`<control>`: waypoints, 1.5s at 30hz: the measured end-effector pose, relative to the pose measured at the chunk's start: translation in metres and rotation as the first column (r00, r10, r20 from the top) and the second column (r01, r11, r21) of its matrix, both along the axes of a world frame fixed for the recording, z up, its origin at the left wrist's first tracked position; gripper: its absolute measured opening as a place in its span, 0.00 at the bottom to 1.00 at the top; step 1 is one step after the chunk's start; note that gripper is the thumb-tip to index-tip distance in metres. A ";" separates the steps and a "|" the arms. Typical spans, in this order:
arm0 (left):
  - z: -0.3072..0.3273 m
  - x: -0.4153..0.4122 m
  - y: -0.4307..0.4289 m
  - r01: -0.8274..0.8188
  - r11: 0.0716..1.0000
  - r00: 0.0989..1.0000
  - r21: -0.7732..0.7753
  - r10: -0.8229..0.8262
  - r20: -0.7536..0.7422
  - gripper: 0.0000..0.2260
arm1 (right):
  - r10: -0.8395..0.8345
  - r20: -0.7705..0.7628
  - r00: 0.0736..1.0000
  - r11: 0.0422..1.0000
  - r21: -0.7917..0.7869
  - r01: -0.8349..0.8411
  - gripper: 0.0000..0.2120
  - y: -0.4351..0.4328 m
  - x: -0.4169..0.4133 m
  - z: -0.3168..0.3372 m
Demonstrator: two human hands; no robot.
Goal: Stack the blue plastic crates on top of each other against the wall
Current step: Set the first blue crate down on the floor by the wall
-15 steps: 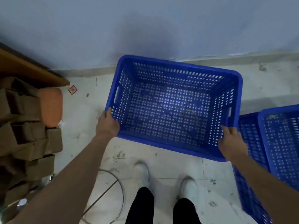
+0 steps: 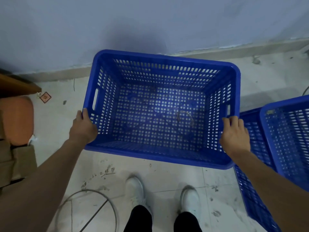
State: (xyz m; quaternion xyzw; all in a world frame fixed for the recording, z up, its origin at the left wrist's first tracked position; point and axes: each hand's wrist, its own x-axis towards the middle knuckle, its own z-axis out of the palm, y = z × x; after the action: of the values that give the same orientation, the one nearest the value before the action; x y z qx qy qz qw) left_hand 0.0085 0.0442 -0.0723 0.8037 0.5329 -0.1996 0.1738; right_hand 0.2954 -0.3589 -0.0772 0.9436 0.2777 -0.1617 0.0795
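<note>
Two hands clamp crate (image 2: 160,111) | left hand (image 2: 83,128), right hand (image 2: 235,135) (side rims) | near wall (image 2: 150,22)

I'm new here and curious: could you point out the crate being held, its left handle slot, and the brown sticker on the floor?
held crate (image 2: 160,162): head view, near rim.
left handle slot (image 2: 95,99): head view, slot opening.
brown sticker (image 2: 45,97): head view, its middle.

A small red square tag (image 2: 45,97) lay on the pale tiled floor (image 2: 167,178) near a brown wooden edge (image 2: 18,86). A thin wire loop (image 2: 93,208) curved beside white shoes (image 2: 135,190), and stacked cardboard (image 2: 15,158) stood at the left.
</note>
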 end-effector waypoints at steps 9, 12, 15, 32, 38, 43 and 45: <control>-0.001 0.020 0.010 0.047 0.998 0.995 -0.030 -0.049 -0.084 0.34 | -0.022 0.031 0.999 0.997 -0.071 0.025 0.38 0.010 0.019 0.001; -0.004 0.018 0.014 0.005 1.000 0.997 -0.024 -0.006 -0.075 0.35 | -0.096 0.011 0.995 0.992 -0.076 0.097 0.43 0.008 0.022 -0.001; -0.009 0.013 0.016 0.102 0.995 0.988 -0.020 -0.103 -0.115 0.37 | -0.127 -0.029 0.991 0.986 -0.109 0.123 0.41 0.012 0.020 -0.002; 0.001 0.018 -0.111 0.681 0.660 0.704 -0.317 -0.709 0.036 0.31 | 0.484 -0.327 0.812 0.873 0.115 -0.474 0.34 0.067 -0.065 0.006; -0.015 0.015 -0.120 0.815 0.551 0.569 -0.180 -0.819 0.074 0.31 | 0.585 -0.422 0.692 0.781 0.065 -0.621 0.33 0.058 -0.111 -0.007; -0.017 0.009 -0.123 0.826 0.551 0.562 -0.116 -0.820 0.107 0.33 | 0.659 -0.360 0.660 0.712 0.019 -0.701 0.21 0.056 -0.107 -0.003; -0.020 0.008 -0.128 0.821 0.559 0.570 -0.116 -0.813 0.115 0.35 | 0.655 -0.356 0.666 0.715 0.009 -0.699 0.21 0.058 -0.110 -0.001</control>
State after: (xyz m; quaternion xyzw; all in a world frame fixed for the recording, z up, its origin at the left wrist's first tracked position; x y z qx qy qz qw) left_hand 0.0163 -0.0836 -0.0923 0.9472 0.0784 -0.2791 0.1368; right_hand 0.1859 -0.3013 -0.0786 0.7234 0.6067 -0.2953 0.1461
